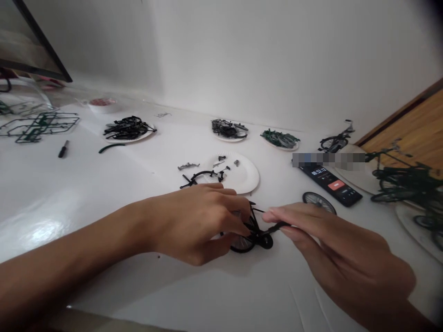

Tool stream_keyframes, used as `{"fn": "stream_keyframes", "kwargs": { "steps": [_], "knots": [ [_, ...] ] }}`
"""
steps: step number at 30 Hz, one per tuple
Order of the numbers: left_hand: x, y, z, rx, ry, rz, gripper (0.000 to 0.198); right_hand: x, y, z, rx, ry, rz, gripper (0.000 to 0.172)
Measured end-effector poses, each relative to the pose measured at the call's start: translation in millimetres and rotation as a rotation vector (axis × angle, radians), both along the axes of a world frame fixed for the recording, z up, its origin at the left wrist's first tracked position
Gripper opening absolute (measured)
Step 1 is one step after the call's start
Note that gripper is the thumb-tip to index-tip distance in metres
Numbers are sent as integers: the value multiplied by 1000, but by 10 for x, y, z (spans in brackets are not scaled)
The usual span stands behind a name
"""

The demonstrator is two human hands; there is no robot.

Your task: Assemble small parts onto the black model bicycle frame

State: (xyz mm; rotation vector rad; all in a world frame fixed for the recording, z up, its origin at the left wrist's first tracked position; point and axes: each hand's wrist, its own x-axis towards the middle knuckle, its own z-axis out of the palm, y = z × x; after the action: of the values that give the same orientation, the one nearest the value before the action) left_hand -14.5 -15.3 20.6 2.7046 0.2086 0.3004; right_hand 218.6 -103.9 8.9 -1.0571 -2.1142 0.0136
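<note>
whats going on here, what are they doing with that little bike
A person is handling a small black model bicycle with both bare hands. The left hand grips it from one side, while the fingers of the right hand pinch a thin black part that reaches to the bicycle. A loose spoked wheel lies just beyond them, near a paper plate holding small parts, and a green model bicycle stands to the right.

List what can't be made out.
Head view:
- Black model bicycle: middle hidden by the left hand.
- Black piece in the right hand: end hidden by fingers.
- Phone: top hidden by a pixelated patch.
- Green model bicycle: cut off by the right edge.
- Parts on far plates: too small to identify.
</note>
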Motion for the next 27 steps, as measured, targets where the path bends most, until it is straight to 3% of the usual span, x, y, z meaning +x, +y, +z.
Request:
{"fn": "stream_keyframes", "kwargs": {
  "steps": [4, 8, 14, 19, 23, 27],
  "knots": [
    [-2, -9, 6, -3, 17, 6, 25, 8, -7, -4, 121, 11, -66, 31],
    [-7, -15, 5, -6, 6, 2, 25, 3, 11, -42, 45, -20, 33, 42],
    [-9, -19, 14, 1, 27, 9, 23, -30, 1, -50, 74, -34, -73, 24],
    [-4, -5, 10, -8, 12, 4, 27, -16, -14, -37, -2, -35, 6, 41],
    [-2, 4, 0, 6, 32, 1, 27, -19, 1, -19, 18, 4, -55, 23],
    [-4, 1, -1, 32, 37, -5, 29, -11, 23, -53, 95, -11, -53, 42]
  ]
}}
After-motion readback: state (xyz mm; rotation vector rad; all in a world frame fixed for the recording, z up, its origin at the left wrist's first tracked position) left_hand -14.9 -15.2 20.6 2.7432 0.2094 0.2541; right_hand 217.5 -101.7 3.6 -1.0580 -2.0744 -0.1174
